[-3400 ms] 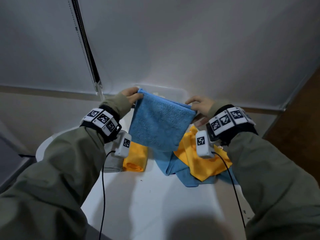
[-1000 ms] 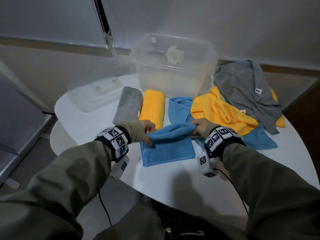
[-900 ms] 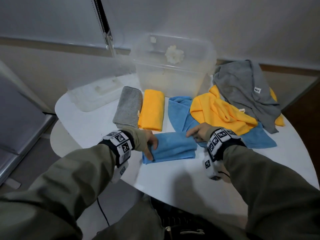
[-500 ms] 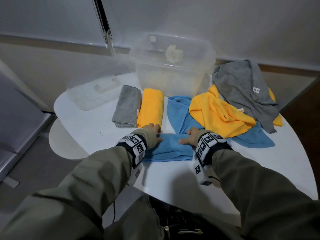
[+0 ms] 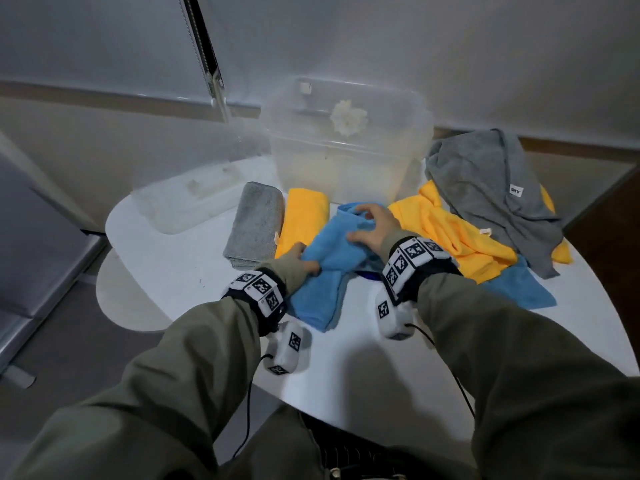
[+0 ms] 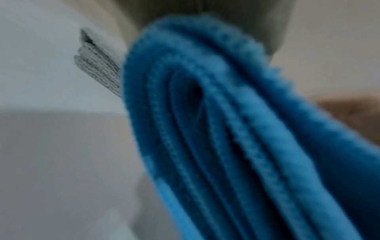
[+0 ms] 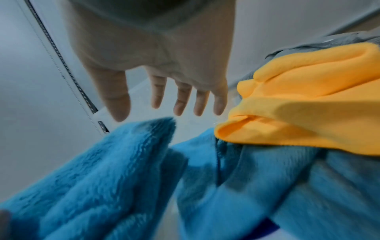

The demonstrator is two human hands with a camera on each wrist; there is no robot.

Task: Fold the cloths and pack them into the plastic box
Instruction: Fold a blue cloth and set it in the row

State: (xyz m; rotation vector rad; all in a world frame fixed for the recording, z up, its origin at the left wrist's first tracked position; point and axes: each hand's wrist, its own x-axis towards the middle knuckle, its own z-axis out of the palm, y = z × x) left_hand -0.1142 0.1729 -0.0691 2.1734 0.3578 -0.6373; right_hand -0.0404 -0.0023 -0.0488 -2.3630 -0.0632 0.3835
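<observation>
folded blue cloth (image 5: 329,268) lifted beside clear plastic box (image 5: 343,150)

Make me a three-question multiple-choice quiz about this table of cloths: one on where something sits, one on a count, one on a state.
1. Where does the folded grey cloth lie?
A. inside the box
B. left of the folded yellow cloth
C. on the loose pile

2. How many folded cloths lie untouched on the table?
A. two
B. four
C. none

3. The plastic box is:
A. lidded
B. tipped over
C. open-topped

Answers:
1 B, they lie side by side.
2 A, one grey and one yellow.
3 C, its lid lies on the table beside it.
</observation>
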